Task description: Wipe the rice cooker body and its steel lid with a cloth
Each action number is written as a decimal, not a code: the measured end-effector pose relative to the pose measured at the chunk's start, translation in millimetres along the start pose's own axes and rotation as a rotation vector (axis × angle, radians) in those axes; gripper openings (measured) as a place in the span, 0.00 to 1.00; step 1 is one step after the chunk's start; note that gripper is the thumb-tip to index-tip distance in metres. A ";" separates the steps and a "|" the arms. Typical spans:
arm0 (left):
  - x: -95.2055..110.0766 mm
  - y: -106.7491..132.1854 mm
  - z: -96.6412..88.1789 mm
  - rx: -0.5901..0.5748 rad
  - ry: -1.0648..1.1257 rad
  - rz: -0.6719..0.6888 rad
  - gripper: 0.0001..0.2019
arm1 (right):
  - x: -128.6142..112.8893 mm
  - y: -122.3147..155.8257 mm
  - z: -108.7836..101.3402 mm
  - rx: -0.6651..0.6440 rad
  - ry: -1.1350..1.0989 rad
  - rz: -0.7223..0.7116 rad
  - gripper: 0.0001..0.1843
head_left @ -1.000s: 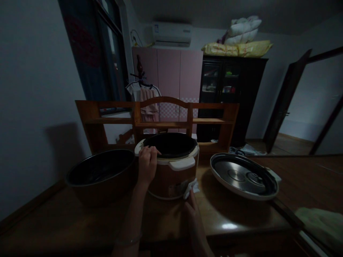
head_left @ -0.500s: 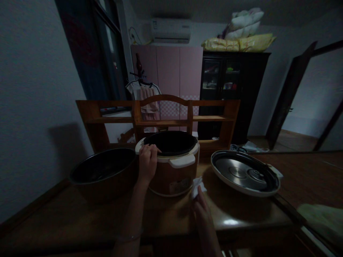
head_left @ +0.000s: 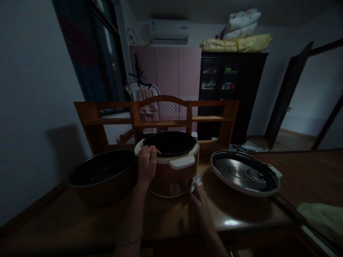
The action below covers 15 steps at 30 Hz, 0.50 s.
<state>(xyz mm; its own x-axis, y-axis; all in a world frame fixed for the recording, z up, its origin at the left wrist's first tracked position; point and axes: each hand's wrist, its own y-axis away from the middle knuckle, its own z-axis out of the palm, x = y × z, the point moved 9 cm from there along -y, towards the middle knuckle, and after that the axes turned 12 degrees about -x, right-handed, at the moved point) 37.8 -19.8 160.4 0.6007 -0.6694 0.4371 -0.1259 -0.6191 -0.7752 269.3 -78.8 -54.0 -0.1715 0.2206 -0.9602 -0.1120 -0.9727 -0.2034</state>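
A large brown and white rice cooker (head_left: 168, 180) stands lidless on the wooden desk, its inside dark. My left hand (head_left: 147, 161) is closed over its rim at the front left, fingers hooked toward the inside. Low beside the cooker's right side, my right hand (head_left: 198, 198) pinches a crumpled white tissue (head_left: 196, 181); whether the tissue touches the wall I cannot tell. To the left sits the dark inner pot (head_left: 107, 189), upright. At the right the round lid (head_left: 237, 172) lies with its metal inner face up.
A low wooden shelf rack (head_left: 163, 124) runs along the desk's back edge, close behind the cooker. The wall (head_left: 32, 142) bounds the left side. Pale green fabric (head_left: 321, 217) lies beyond the desk's right edge. Farther back stand a pink wardrobe (head_left: 166, 71) and a dark cabinet (head_left: 248, 89).
My right hand with the tissue has moved slightly up and left, closer to the cooker's side. My left hand keeps its place on the rim. The view has shifted slightly.
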 end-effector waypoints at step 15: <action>-2.1 -0.3 1.8 -0.002 0.002 -0.007 0.21 | 14.6 47.8 53.7 -0.138 0.077 0.042 0.43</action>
<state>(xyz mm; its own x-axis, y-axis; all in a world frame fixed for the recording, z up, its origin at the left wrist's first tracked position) 37.9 -17.5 158.8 0.5999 -0.6660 0.4434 -0.1237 -0.6247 -0.7710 208.9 -118.2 -67.5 -0.0974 0.1783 -0.9791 0.0297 -0.9829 -0.1819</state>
